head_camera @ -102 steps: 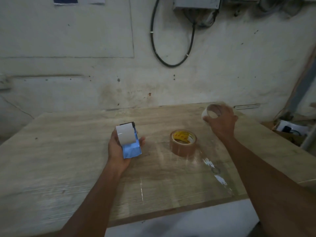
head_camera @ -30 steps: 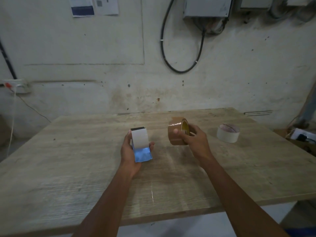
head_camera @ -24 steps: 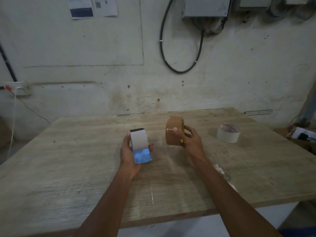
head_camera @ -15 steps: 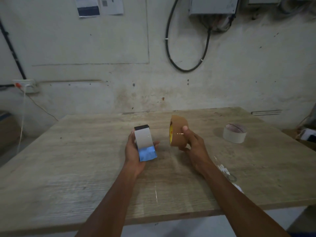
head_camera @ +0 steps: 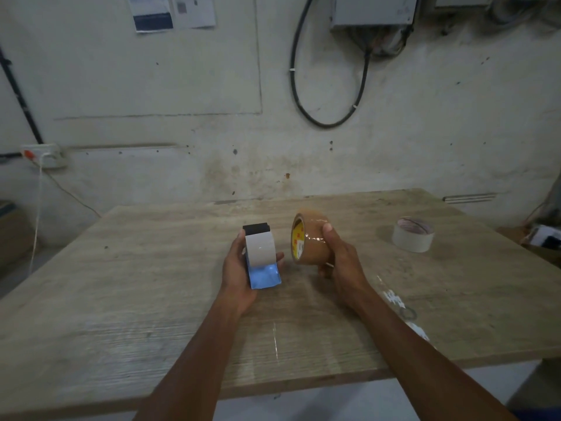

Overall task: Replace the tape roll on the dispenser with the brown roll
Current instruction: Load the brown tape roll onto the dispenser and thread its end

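My left hand (head_camera: pixel 236 273) grips the tape dispenser (head_camera: pixel 261 256), a blue body with a white curved top and a black front end, held just above the wooden table (head_camera: pixel 121 299). My right hand (head_camera: pixel 341 265) holds the brown roll (head_camera: pixel 309 240) on edge, its yellow-labelled core turned toward the dispenser. A small gap separates roll and dispenser. The old white roll (head_camera: pixel 413 234) lies flat on the table at the right, apart from both hands.
The table's front edge runs below my forearms. Scraps of clear tape (head_camera: pixel 400 308) lie on the table by my right forearm. A wall with a black cable loop (head_camera: pixel 328 117) stands behind the table. Boxes (head_camera: pixel 543 235) sit off the right edge.
My right hand put the white roll down at the right, picked up the brown roll, turned it on edge and brought it close to the dispenser. The left hand kept holding the dispenser.
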The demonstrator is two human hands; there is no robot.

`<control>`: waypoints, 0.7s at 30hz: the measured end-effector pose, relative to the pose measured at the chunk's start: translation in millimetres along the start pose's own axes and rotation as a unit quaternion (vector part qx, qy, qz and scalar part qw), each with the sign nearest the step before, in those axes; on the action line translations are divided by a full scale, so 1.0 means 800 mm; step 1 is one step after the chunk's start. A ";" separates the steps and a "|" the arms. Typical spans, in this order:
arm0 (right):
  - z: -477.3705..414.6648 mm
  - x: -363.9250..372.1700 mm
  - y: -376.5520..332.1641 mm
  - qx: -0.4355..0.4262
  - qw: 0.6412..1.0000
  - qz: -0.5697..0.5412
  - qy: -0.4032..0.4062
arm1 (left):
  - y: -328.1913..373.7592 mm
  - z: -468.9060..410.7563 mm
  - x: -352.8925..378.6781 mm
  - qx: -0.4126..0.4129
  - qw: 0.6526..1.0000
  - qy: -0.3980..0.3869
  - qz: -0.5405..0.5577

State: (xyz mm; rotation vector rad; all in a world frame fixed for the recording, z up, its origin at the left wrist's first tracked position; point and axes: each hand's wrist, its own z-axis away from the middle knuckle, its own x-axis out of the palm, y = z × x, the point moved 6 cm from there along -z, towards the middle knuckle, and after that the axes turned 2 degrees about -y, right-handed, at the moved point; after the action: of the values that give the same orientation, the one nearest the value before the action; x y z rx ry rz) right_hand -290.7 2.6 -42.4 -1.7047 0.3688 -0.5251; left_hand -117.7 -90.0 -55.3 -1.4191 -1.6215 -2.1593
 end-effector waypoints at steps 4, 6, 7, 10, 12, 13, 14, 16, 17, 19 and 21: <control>0.013 0.010 -0.007 -0.022 0.999 0.016 -0.031 | -0.001 0.004 0.001 -0.003 1.000 0.005 -0.002; 0.020 0.020 -0.012 -0.038 0.998 0.009 -0.050 | -0.001 0.003 0.003 -0.008 1.000 0.006 0.009; 0.023 0.024 -0.014 -0.044 0.997 0.006 -0.059 | -0.001 0.002 0.005 -0.014 1.000 0.006 0.011; 0.029 0.034 -0.014 -0.035 0.996 -0.004 -0.087 | -0.001 0.002 0.007 -0.018 1.000 0.006 0.000; 0.029 0.035 -0.011 -0.019 0.995 -0.016 -0.096 | -0.001 0.004 0.008 -0.013 1.000 0.001 -0.003; 0.029 0.035 -0.010 -0.011 0.995 -0.021 -0.099 | 0.000 0.004 0.008 -0.009 1.000 0.000 -0.004; 0.027 0.035 -0.008 -0.003 0.995 -0.024 -0.100 | 0.000 0.005 0.008 -0.002 1.000 0.000 -0.006; 0.025 0.034 -0.007 0.010 0.996 -0.017 -0.090 | 0.001 0.004 0.008 0.016 1.000 -0.001 -0.017; 0.024 0.035 -0.006 0.016 0.996 -0.012 -0.083 | 0.002 0.003 0.007 0.022 0.999 -0.002 -0.024; 0.025 0.036 -0.005 0.024 0.997 -0.010 -0.076 | 0.001 0.003 0.009 0.023 0.999 -0.010 -0.028; 0.025 0.037 -0.005 0.025 0.996 -0.003 -0.081 | 0.001 0.002 0.011 0.020 0.999 -0.017 -0.021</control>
State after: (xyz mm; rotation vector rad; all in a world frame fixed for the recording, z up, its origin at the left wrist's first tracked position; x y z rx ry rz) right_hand -254.8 4.7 -36.9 -1.6867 0.2316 -0.3944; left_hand -121.4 -85.4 -48.9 -1.4312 -1.7112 -2.1234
